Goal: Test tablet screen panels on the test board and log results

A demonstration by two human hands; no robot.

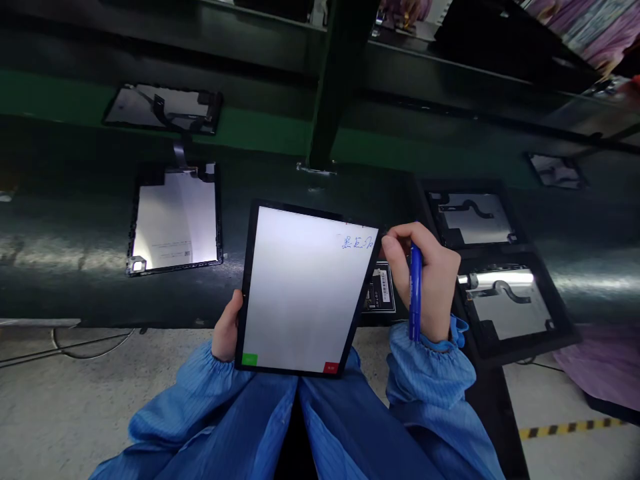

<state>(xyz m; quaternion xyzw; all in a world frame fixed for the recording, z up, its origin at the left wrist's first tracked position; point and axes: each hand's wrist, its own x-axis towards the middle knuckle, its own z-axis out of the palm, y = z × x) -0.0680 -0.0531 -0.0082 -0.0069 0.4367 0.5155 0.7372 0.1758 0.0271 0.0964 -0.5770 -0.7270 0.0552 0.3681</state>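
Note:
A tablet (305,293) with a lit white screen stands tilted over my lap. Blue handwriting shows at its top right; a green and a red button sit at its bottom corners. My left hand (226,330) grips its lower left edge, thumb on the bezel. My right hand (425,277) is closed on a blue marker pen (415,293), held at the tablet's top right corner beside the writing. Both arms wear blue sleeves.
A dark conveyor bench (75,260) runs across in front. On it lie display panels face down: one (175,223) at left with another (163,107) behind, and two in black trays (505,297) at right. A vertical post (340,73) rises ahead. Grey floor with cables lies below.

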